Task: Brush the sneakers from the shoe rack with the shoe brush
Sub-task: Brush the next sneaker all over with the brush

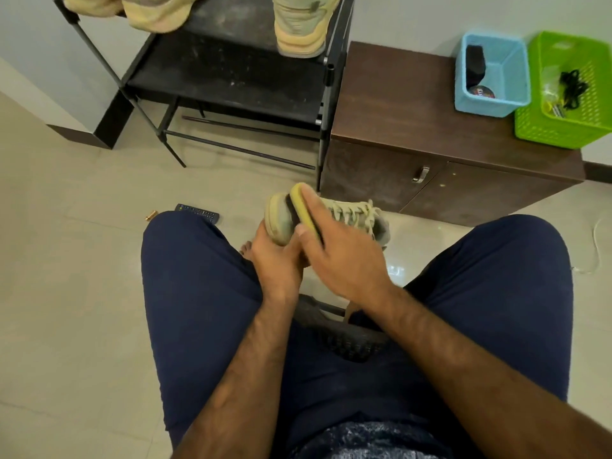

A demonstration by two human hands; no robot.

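Beige sneaker (357, 213): judged light, soft upper, stiff sole. Toe-end sole clamped in left grip (278, 256); shoe brush (304, 210) clamped in right grip (344, 256). Hold by sole.

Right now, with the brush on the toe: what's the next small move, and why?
Probably a short stroke from the toe toward the laces. The right hand holds the shoe brush against the toe end of the sneaker, while the left hand grips that end from below, steadying it.
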